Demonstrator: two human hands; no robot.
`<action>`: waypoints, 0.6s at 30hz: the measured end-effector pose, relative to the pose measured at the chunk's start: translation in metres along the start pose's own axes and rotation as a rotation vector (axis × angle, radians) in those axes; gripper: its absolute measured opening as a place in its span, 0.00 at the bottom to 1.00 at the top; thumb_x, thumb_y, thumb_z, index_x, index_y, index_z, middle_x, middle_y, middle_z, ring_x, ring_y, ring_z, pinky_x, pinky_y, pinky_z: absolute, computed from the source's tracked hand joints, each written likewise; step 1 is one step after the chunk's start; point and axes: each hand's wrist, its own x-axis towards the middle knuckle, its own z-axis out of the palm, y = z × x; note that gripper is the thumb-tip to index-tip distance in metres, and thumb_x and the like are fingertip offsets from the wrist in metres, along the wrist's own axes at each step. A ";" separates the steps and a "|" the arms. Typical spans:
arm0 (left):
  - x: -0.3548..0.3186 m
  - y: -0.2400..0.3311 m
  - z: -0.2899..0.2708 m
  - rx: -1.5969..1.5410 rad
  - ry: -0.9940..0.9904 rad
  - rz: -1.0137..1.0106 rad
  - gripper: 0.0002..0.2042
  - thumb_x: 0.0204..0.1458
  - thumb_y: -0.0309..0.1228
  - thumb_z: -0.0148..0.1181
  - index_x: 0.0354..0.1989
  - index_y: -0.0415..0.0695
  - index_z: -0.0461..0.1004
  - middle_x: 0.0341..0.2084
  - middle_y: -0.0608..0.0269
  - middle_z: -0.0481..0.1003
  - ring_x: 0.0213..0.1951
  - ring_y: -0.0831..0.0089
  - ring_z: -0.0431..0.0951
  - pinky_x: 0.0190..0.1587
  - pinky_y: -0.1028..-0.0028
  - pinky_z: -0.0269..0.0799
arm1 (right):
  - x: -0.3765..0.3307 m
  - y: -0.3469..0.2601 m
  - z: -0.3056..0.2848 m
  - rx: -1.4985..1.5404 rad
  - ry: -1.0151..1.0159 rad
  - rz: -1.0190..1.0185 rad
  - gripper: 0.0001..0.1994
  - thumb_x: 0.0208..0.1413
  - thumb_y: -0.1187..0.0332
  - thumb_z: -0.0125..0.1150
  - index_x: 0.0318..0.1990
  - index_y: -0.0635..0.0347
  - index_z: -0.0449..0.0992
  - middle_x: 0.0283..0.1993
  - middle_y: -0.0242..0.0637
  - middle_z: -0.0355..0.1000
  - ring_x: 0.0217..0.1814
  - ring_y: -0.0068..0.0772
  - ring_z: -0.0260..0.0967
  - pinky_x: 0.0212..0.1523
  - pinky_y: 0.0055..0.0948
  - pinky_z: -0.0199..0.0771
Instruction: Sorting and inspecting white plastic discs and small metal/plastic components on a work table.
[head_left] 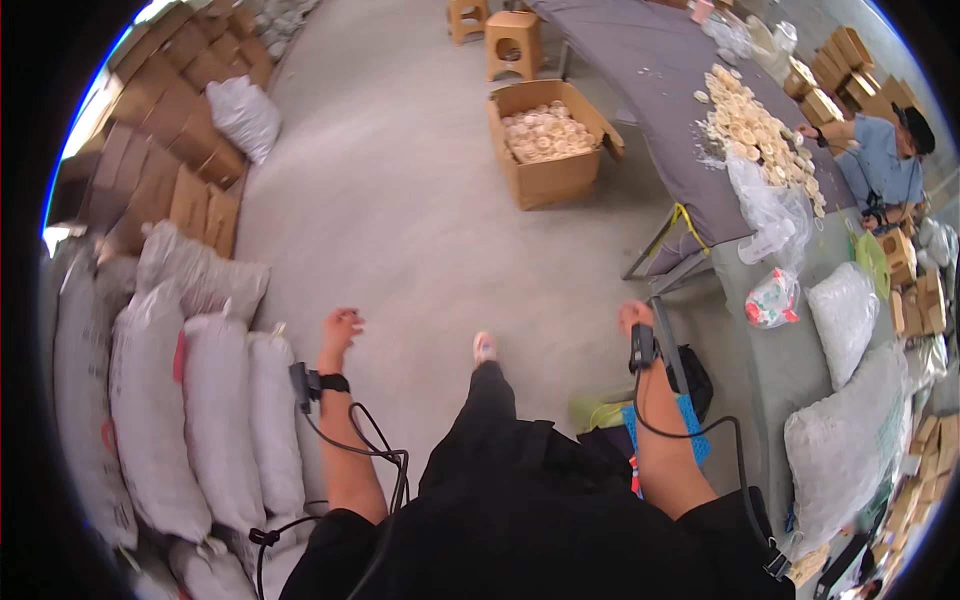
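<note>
Left hand [343, 327]: well left of green-grey table [765, 370]; fingers loosely curled, apart.
Right hand [634, 316]: just left of table; cannot tell grip.
White sacks [218, 420]: far left of table, near left hand.

Left of the middle of the frame, the left hand [345, 325] hangs over the grey floor [380, 200] with loosely bent fingers, near the upright white sacks [222, 420] at lower left. The right hand [634, 316] is right of the middle, beside the table [640, 80]. An open cardboard box [560, 185] holding pale round pieces [550, 132] stands at upper centre. A heap [750, 120] of similar pieces lies on the table, where a co-worker [885, 165] reaches in at upper right.
</note>
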 end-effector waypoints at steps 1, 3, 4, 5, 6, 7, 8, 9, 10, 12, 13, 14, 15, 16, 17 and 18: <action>0.030 0.023 0.010 -0.031 0.046 0.043 0.13 0.49 0.37 0.45 0.43 0.50 0.68 0.32 0.68 0.74 0.31 0.76 0.73 0.29 0.72 0.63 | 0.007 -0.047 0.034 -0.255 0.243 -0.140 0.12 0.44 0.71 0.56 0.38 0.64 0.70 0.26 0.34 0.70 0.22 0.27 0.66 0.23 0.26 0.67; 0.088 0.100 0.059 -0.037 0.047 0.108 0.12 0.49 0.36 0.45 0.41 0.48 0.69 0.30 0.68 0.74 0.29 0.78 0.73 0.26 0.76 0.61 | 0.058 -0.092 0.024 -0.210 0.402 -0.139 0.12 0.47 0.70 0.54 0.40 0.62 0.70 0.27 0.32 0.70 0.24 0.23 0.66 0.24 0.24 0.66; 0.118 0.136 0.086 -0.051 0.088 0.161 0.12 0.49 0.34 0.45 0.40 0.47 0.70 0.28 0.68 0.74 0.27 0.79 0.73 0.23 0.81 0.59 | 0.085 -0.107 0.013 -0.162 0.519 -0.135 0.11 0.49 0.69 0.52 0.41 0.60 0.70 0.28 0.31 0.70 0.26 0.20 0.65 0.25 0.21 0.66; 0.143 0.168 0.116 -0.080 0.053 0.193 0.12 0.49 0.35 0.46 0.40 0.46 0.70 0.29 0.67 0.74 0.29 0.80 0.73 0.23 0.81 0.58 | 0.106 -0.114 -0.001 -0.148 0.562 -0.125 0.11 0.49 0.69 0.52 0.41 0.60 0.70 0.28 0.31 0.70 0.26 0.20 0.65 0.25 0.21 0.66; 0.168 0.201 0.151 -0.086 -0.020 0.211 0.11 0.50 0.33 0.46 0.40 0.45 0.69 0.28 0.67 0.74 0.30 0.79 0.73 0.24 0.81 0.60 | 0.126 -0.121 -0.017 -0.211 0.650 -0.212 0.12 0.47 0.69 0.54 0.41 0.61 0.70 0.30 0.33 0.71 0.29 0.24 0.67 0.29 0.23 0.67; 0.187 0.234 0.194 -0.096 -0.091 0.221 0.10 0.50 0.31 0.46 0.39 0.44 0.69 0.27 0.66 0.73 0.31 0.79 0.73 0.25 0.80 0.62 | 0.147 -0.130 -0.036 -0.286 0.732 -0.296 0.13 0.46 0.69 0.56 0.41 0.62 0.70 0.31 0.36 0.72 0.31 0.28 0.69 0.34 0.25 0.69; 0.203 0.265 0.238 -0.107 -0.195 0.297 0.09 0.51 0.29 0.46 0.39 0.42 0.69 0.27 0.65 0.73 0.32 0.77 0.73 0.27 0.79 0.65 | 0.163 -0.142 -0.047 -0.283 0.764 -0.276 0.13 0.46 0.69 0.56 0.41 0.62 0.70 0.31 0.36 0.72 0.31 0.28 0.69 0.34 0.25 0.69; 0.216 0.297 0.284 -0.117 -0.301 0.371 0.08 0.51 0.27 0.46 0.38 0.41 0.69 0.26 0.64 0.73 0.32 0.76 0.73 0.29 0.78 0.67 | 0.175 -0.158 -0.057 -0.241 0.805 -0.296 0.15 0.46 0.68 0.57 0.42 0.62 0.69 0.35 0.38 0.72 0.36 0.29 0.69 0.38 0.26 0.68; 0.228 0.326 0.330 -0.094 -0.401 0.442 0.07 0.52 0.24 0.45 0.37 0.39 0.69 0.27 0.62 0.72 0.32 0.75 0.73 0.33 0.77 0.70 | 0.189 -0.175 -0.065 -0.198 0.843 -0.318 0.16 0.46 0.68 0.57 0.43 0.62 0.69 0.38 0.39 0.71 0.40 0.31 0.69 0.43 0.27 0.66; 0.248 0.373 0.428 -0.110 -0.647 0.644 0.08 0.50 0.26 0.47 0.37 0.39 0.69 0.29 0.61 0.72 0.32 0.75 0.73 0.33 0.76 0.70 | 0.216 -0.209 -0.085 -0.273 0.891 -0.320 0.17 0.46 0.67 0.57 0.44 0.61 0.68 0.42 0.41 0.69 0.44 0.33 0.66 0.45 0.30 0.65; 0.244 0.402 0.471 -0.006 -0.676 0.740 0.09 0.49 0.26 0.48 0.38 0.39 0.69 0.29 0.61 0.72 0.32 0.73 0.73 0.34 0.75 0.69 | 0.226 -0.223 -0.098 -0.359 0.910 -0.334 0.18 0.45 0.66 0.58 0.45 0.61 0.68 0.45 0.42 0.67 0.48 0.36 0.64 0.48 0.32 0.63; 0.237 0.435 0.509 0.091 -0.697 0.841 0.10 0.48 0.27 0.50 0.39 0.39 0.69 0.28 0.61 0.72 0.32 0.72 0.73 0.35 0.74 0.69 | 0.239 -0.238 -0.109 -0.349 0.946 -0.313 0.18 0.45 0.66 0.58 0.45 0.61 0.68 0.45 0.42 0.67 0.48 0.36 0.64 0.48 0.32 0.63; 0.230 0.468 0.545 0.104 -0.734 0.843 0.10 0.48 0.27 0.50 0.39 0.39 0.69 0.28 0.61 0.72 0.32 0.72 0.73 0.35 0.74 0.69 | 0.253 -0.252 -0.122 -0.489 1.074 -0.290 0.19 0.45 0.64 0.58 0.46 0.58 0.68 0.48 0.42 0.65 0.51 0.38 0.61 0.51 0.35 0.60; 0.223 0.499 0.580 0.138 -0.762 0.848 0.11 0.47 0.28 0.51 0.39 0.40 0.68 0.30 0.60 0.72 0.32 0.70 0.73 0.37 0.73 0.68 | 0.267 -0.265 -0.136 -0.632 1.191 -0.263 0.21 0.44 0.63 0.58 0.48 0.56 0.67 0.51 0.42 0.62 0.54 0.41 0.58 0.53 0.38 0.57; 0.223 0.519 0.614 0.174 -0.779 0.843 0.13 0.45 0.28 0.52 0.40 0.40 0.68 0.31 0.59 0.72 0.33 0.68 0.72 0.38 0.72 0.68 | 0.283 -0.275 -0.147 -0.630 1.203 -0.240 0.21 0.44 0.63 0.58 0.48 0.56 0.67 0.51 0.42 0.62 0.54 0.41 0.58 0.53 0.38 0.57; 0.227 0.532 0.647 0.186 -0.797 0.833 0.13 0.45 0.28 0.52 0.40 0.40 0.68 0.31 0.59 0.72 0.33 0.68 0.72 0.38 0.72 0.68 | 0.298 -0.284 -0.159 -0.777 1.310 -0.209 0.21 0.43 0.62 0.59 0.48 0.54 0.67 0.52 0.41 0.61 0.55 0.42 0.56 0.54 0.40 0.55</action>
